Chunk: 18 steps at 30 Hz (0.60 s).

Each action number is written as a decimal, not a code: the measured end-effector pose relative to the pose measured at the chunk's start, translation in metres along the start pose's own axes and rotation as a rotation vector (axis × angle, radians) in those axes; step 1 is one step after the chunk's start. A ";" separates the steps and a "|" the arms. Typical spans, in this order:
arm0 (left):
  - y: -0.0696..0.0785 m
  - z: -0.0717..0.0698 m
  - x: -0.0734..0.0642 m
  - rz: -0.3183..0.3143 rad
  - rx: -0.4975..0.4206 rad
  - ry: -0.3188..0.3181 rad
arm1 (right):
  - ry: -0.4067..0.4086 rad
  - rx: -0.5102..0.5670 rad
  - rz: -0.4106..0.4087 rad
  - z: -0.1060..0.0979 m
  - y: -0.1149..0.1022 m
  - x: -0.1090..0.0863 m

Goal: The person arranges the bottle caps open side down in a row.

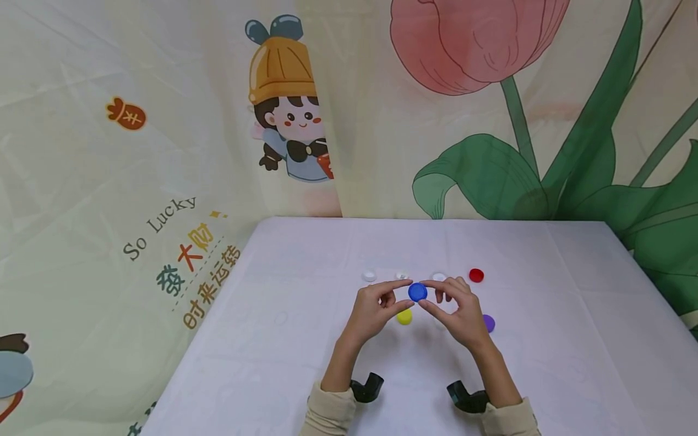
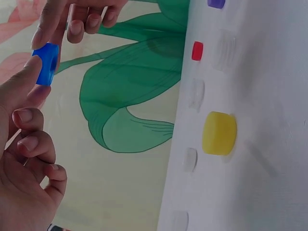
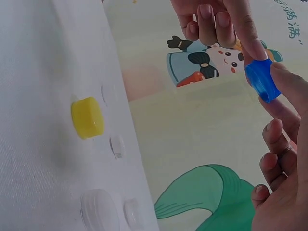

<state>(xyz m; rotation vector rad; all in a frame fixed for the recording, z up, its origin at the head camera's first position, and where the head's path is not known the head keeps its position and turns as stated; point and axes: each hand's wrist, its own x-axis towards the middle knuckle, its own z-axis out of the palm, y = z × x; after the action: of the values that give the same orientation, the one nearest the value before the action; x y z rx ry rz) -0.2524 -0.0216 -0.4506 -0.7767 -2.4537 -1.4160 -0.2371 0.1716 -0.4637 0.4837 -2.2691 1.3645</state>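
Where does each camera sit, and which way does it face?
Head: on the head, facing forward and down at the white table; left hand, right hand, sleeves show.
Left wrist: worn there, facing past the blue cap toward the green leaf print; both hands show.
Right wrist: worn there, facing past that cap toward the cartoon figure; both hands show.
Both wrist views share the blue cap and yellow cap.

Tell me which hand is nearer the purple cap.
Right: in the head view, the right hand is just left of the purple cap, the left hand farther left.
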 end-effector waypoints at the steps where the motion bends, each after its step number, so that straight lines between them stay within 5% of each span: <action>1: 0.000 0.000 0.000 -0.003 -0.004 0.001 | 0.000 0.002 0.003 0.000 0.000 0.000; 18: -0.007 -0.006 0.001 0.021 0.037 0.059 | -0.009 0.011 0.025 0.011 0.000 0.010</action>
<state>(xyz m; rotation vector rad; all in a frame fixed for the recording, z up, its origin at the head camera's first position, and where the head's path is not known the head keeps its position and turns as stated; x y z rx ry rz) -0.2570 -0.0292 -0.4525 -0.7402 -2.4133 -1.3622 -0.2478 0.1610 -0.4634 0.4677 -2.2838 1.3901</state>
